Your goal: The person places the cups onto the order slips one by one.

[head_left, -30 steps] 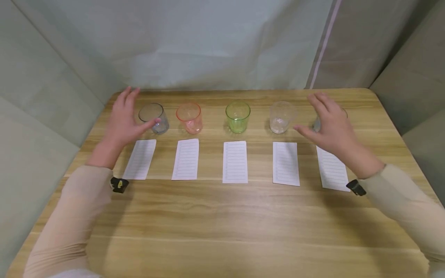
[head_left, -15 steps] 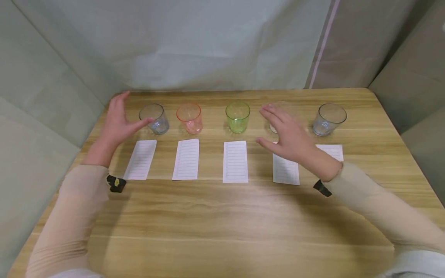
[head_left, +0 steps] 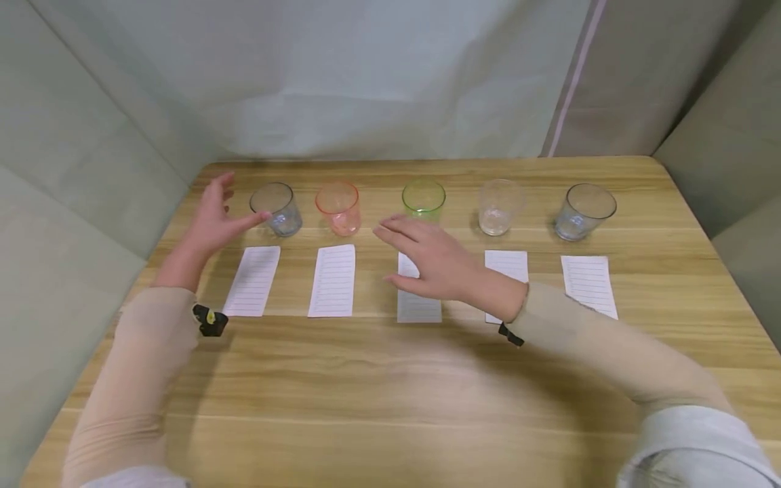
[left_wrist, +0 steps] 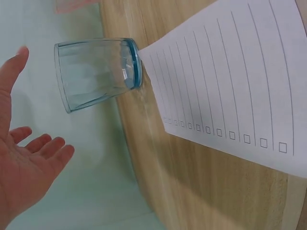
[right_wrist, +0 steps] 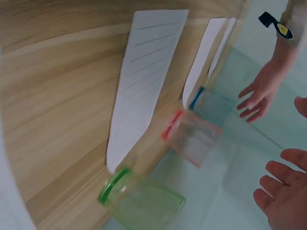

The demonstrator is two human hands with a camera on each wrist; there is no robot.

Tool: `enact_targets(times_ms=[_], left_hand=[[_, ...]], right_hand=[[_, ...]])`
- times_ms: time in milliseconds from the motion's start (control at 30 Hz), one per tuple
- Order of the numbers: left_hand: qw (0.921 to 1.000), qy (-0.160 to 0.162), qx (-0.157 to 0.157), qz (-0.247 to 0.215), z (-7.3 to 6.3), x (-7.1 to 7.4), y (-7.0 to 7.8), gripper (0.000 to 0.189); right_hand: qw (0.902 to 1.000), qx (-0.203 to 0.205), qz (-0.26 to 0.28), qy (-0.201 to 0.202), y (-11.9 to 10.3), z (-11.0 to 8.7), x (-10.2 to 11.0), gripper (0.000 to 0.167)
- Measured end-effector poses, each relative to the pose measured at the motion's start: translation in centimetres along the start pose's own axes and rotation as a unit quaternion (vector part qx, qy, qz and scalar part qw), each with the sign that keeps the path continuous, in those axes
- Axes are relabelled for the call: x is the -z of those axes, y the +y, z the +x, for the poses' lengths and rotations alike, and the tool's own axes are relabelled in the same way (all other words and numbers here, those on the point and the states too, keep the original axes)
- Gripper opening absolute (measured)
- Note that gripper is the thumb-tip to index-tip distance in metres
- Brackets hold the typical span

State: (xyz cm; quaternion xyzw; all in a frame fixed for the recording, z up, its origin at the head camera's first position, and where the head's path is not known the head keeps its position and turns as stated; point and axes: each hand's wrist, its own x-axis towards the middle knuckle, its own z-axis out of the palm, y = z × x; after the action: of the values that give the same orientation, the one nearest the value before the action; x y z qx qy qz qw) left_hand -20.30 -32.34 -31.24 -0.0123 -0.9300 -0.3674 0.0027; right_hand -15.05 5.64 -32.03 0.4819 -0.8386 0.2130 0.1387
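My left hand [head_left: 210, 224] hovers beside the blue-grey tinted cup [head_left: 283, 210] at the left end of the row. Its thumb and fingers are spread with nothing between them; the left wrist view shows a gap between that hand and the cup [left_wrist: 93, 72]. Over the middle lined sheet [head_left: 419, 310] hangs my right hand [head_left: 436, 261], fingers relaxed and holding nothing. It covers the lower part of the green cup [head_left: 425, 196] in the head view. The right wrist view shows the green cup [right_wrist: 144, 203] upright and apart from that hand.
A red cup [head_left: 339, 207], a clear cup [head_left: 497, 207] and another grey-blue cup [head_left: 582, 211] complete the row on the wooden table [head_left: 342, 393]. Lined paper sheets, such as the left one [head_left: 251, 283], lie before the cups. A grey curtain [head_left: 378, 88] stands behind.
My right hand has swept left, from the right-end cup past the clear cup to the middle sheet. The left hand has shifted only slightly. The cups and sheets stay in place.
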Motion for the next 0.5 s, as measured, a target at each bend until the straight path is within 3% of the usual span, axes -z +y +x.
enact_targets(times_ms=[333, 500], left_hand=[[0.9981, -0.032, 0.027, -0.045, 0.5, -0.5, -0.6, 0.105], [0.9979, -0.037, 0.028, -0.045, 0.8, -1.0, -1.3, 0.103]], right_hand=[[0.9977, 0.047, 0.0, -0.049, -2.3, 2.7, -3.0, 0.062], [0.9931, 0.059, -0.008, -0.101, -3.5, 3.9, -4.4, 0.065]])
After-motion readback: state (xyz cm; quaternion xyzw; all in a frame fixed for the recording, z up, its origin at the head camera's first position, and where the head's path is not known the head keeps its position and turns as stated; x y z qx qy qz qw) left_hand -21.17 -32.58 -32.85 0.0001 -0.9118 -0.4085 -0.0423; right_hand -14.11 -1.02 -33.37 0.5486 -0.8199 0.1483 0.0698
